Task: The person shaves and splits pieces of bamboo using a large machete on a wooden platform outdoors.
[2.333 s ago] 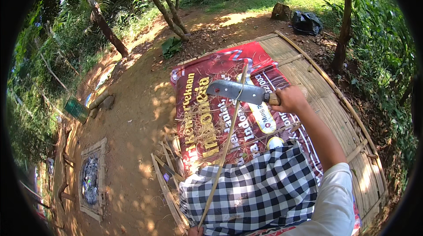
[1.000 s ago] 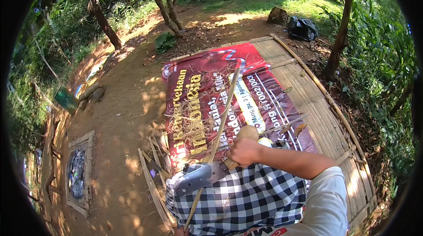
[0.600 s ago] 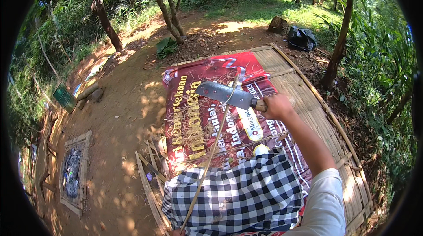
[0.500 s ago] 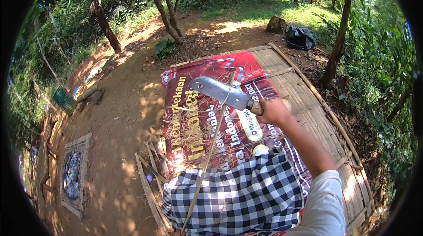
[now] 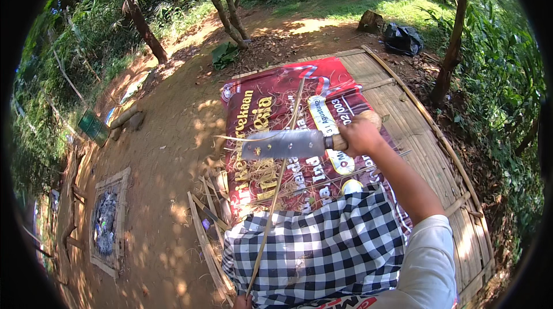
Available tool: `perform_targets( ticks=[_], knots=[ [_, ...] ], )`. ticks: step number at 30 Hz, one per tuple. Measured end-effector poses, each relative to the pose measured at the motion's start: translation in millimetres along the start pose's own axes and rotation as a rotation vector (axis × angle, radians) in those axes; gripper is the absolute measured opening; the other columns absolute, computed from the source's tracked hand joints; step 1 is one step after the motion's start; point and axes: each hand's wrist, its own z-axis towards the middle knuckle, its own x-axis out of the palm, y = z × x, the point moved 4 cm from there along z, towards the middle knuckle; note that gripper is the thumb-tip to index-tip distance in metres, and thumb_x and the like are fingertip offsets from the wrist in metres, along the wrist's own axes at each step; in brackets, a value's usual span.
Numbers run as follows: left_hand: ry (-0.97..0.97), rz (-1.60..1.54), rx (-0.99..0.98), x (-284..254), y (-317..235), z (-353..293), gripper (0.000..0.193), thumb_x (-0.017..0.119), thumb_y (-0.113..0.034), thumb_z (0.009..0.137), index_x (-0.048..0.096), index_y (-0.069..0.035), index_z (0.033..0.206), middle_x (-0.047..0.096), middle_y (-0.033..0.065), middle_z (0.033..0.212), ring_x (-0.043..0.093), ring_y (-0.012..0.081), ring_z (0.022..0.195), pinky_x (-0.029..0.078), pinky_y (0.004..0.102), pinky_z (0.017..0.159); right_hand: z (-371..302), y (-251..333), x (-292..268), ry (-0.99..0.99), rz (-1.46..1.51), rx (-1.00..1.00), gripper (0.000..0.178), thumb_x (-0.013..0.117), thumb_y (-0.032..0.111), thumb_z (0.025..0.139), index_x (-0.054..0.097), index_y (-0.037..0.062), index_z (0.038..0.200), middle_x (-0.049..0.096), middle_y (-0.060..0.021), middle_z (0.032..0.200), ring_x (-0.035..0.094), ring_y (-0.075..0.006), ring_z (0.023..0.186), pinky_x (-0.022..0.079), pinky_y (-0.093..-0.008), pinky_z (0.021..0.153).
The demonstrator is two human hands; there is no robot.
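Note:
My right hand grips the wooden handle of a machete, whose broad steel blade points left, slightly blurred. The blade lies across a long, thin bamboo strip. That strip runs from the bottom edge, over my lap, to the upper part of a red banner. A thin pale shaving sticks out left beside the blade. At the bottom edge my left hand shows only in part, closed around the strip's near end. A black-and-white checked cloth covers my lap.
Curly shavings litter the red printed banner, spread on a bamboo platform. Split bamboo pieces lie left of my lap. Farther left is a framed ash pit. Trees, a stump and a black plastic bag stand beyond.
The machete has moved left and toward me along the strip, its blade turning from slanted to nearly level. The shaving now sticks out by the blade. The view has shifted slightly.

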Motion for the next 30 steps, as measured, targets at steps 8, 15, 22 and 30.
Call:
perform_targets(
  ticks=[8,15,22,30],
  knots=[
    [-0.026,-0.024,0.007,-2,1,6,0.029,0.053,-0.024,0.085,0.057,0.002,0.075,0.055,0.0198,0.06,0.058,0.0352,0.058,0.043,0.0431,0.053,-50,-110,-55,-0.132,0.076,0.703,0.035,0.067,0.033,0.065,0.066,0.0002,0.076,0.065,-0.0207,0.073,0.065,-0.0357,0.073,0.052,-0.0443,0.071],
    [-0.017,-0.019,0.017,4,7,7,0.028,0.053,-0.023,0.084,0.057,0.003,0.074,0.055,0.0202,0.06,0.058,0.036,0.058,0.043,0.0432,0.053,-91,-27,15,0.023,0.283,0.726,0.039,0.071,0.036,0.062,0.069,0.001,0.078,0.066,-0.0214,0.075,0.065,-0.0368,0.074,0.053,-0.0441,0.072],
    [-0.05,-0.007,0.052,10,34,0,0.028,0.054,-0.023,0.083,0.057,0.003,0.073,0.055,0.0206,0.059,0.058,0.0367,0.057,0.043,0.0434,0.052,-105,9,46,0.003,0.582,0.853,0.043,0.07,0.033,0.062,0.067,-0.0058,0.08,0.064,-0.0254,0.073,0.065,-0.0394,0.071,0.052,-0.0445,0.068],
    [-0.051,-0.052,0.012,1,16,-13,0.027,0.054,-0.023,0.08,0.056,0.003,0.073,0.055,0.0226,0.061,0.058,0.0401,0.059,0.044,0.0463,0.054,-95,41,13,-0.219,0.94,0.751,0.028,0.067,0.019,0.067,0.062,-0.0062,0.078,0.055,-0.0097,0.055,0.049,-0.0145,0.05,0.041,-0.034,0.049]
  ],
)
